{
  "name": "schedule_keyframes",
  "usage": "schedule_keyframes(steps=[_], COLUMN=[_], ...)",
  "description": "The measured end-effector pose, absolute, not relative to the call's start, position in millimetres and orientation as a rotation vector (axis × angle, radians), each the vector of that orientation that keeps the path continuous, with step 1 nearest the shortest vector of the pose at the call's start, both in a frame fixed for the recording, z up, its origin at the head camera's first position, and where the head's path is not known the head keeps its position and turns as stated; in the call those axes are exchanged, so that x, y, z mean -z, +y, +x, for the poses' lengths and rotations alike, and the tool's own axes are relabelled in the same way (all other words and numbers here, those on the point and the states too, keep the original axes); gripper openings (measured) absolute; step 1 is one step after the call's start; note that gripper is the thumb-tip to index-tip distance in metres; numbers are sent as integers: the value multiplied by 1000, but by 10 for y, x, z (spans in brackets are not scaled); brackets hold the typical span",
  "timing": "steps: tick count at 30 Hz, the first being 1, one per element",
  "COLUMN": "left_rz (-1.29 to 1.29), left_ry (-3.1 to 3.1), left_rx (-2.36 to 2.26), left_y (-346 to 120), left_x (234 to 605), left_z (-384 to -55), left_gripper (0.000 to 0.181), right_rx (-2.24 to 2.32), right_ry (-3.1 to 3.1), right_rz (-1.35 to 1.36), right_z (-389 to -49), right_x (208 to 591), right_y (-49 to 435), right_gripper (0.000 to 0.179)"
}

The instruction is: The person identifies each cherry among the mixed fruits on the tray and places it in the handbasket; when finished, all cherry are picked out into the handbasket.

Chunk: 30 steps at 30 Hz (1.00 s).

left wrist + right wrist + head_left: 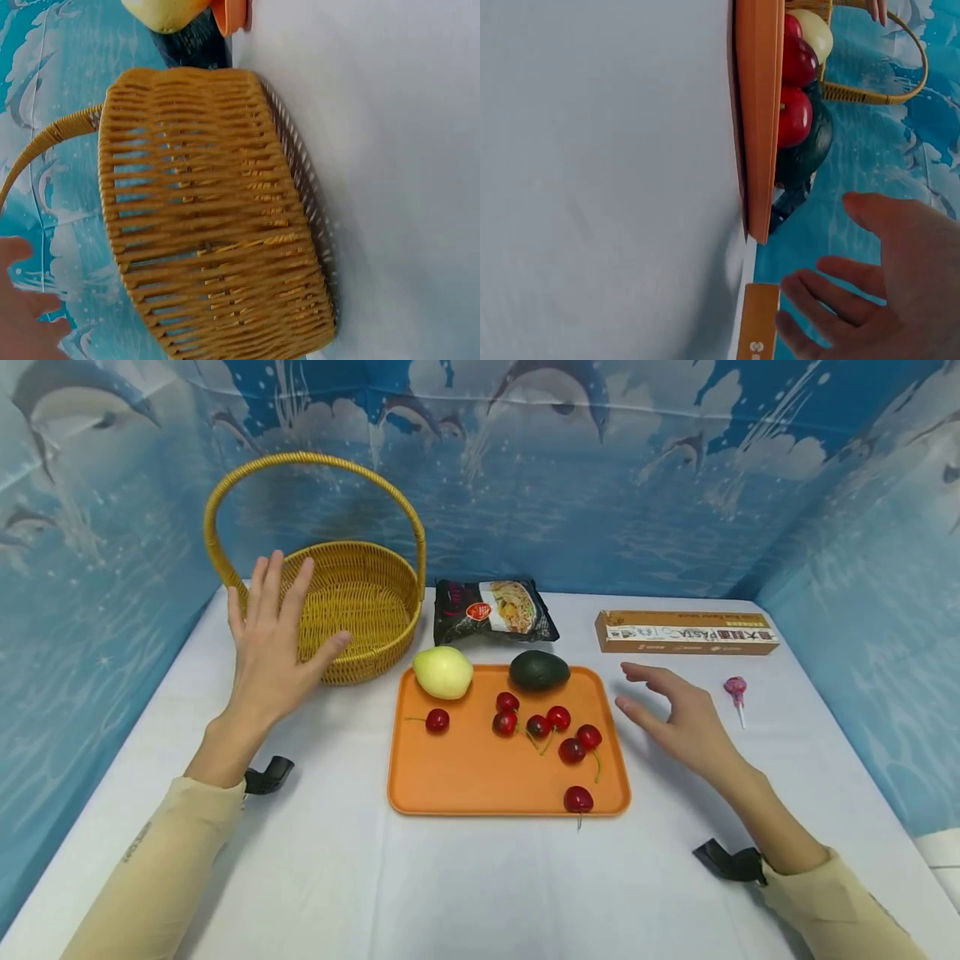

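Observation:
My left hand [272, 647] is raised with fingers spread in front of the yellow wicker basket [360, 602], overlapping its left side in the head view. The basket's tall handle arches above it. My right hand [686, 718] hovers beyond the right edge of the orange tray [457, 777], thumb and fingers parted, holding nothing. On the tray lie a pale yellow-green fruit [443, 673], a dark green avocado [539, 671] and several red cherries [572, 751] with stems. One single cherry [578, 800] sits at the tray's front right edge, its stem hanging over.
A black noodle packet [493, 611] lies behind the tray. The long brown pasta box [688, 633] is at the back right, with a wrapped lollipop [736, 688] in front of it. Blue dolphin-print cloth [525, 510] walls in the white table [465, 893].

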<state>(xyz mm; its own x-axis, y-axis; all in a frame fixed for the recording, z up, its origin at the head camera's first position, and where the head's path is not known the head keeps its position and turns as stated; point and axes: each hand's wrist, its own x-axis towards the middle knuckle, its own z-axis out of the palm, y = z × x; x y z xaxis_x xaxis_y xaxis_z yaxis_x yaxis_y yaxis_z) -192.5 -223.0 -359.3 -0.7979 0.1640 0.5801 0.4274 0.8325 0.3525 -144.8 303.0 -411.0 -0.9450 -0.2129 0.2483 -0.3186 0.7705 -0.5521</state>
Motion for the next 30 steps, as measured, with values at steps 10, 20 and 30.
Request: schedule_keyframes(steps=[10,20,30], left_rz=[-196,35,159], left_ry=[-2029,-2097,-2136], left_rx=[780,1051,1473], left_y=[-2365,-2608,-2754], left_x=[3577,3673,3892], left_z=[-2000,-2201,-2429], left_gripper=[92,80,59], right_rx=[-1071,-1032,-1068], right_ry=[-2812,-2843,-2857], right_rz=[613,673,749], right_z=[-1417,-1392,-1332], right_x=[4127,4104,4186], right_y=[2916,2893,2861], right_gripper=[48,50,51])
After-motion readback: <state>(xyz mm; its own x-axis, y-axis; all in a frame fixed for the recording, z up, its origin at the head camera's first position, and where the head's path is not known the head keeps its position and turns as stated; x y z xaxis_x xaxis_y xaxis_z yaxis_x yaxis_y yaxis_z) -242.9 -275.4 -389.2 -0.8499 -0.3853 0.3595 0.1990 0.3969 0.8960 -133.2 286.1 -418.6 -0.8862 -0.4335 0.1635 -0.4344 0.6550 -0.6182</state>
